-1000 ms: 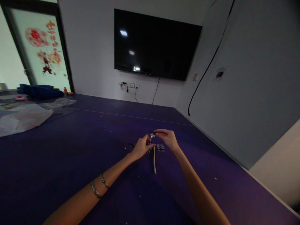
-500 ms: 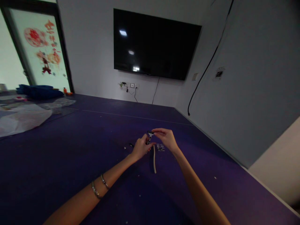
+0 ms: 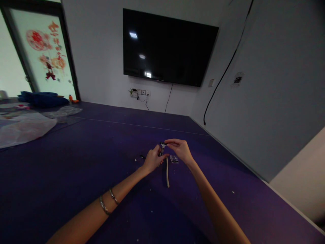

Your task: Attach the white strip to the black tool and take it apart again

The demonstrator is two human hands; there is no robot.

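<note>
Head view: the purple surface (image 3: 101, 142) spreads below me, roomy enough, I judge, for small parts to lie within reach. Ahead, the television (image 3: 167, 51) hangs on the wall, well apart from my work. My left hand (image 3: 151, 161) is wrapped around the handle of the razor-like tool (image 3: 163, 147), probably to steady it, head uppermost. My right hand (image 3: 181, 149) pinches thumb and fingertips at the head's right end, likely for finer control. The pale rod (image 3: 167, 174) runs toward me from beneath my left thumb; whether I grip it, I cannot tell. Just beside it sits the small packet (image 3: 174, 159), apart from both hands
</note>
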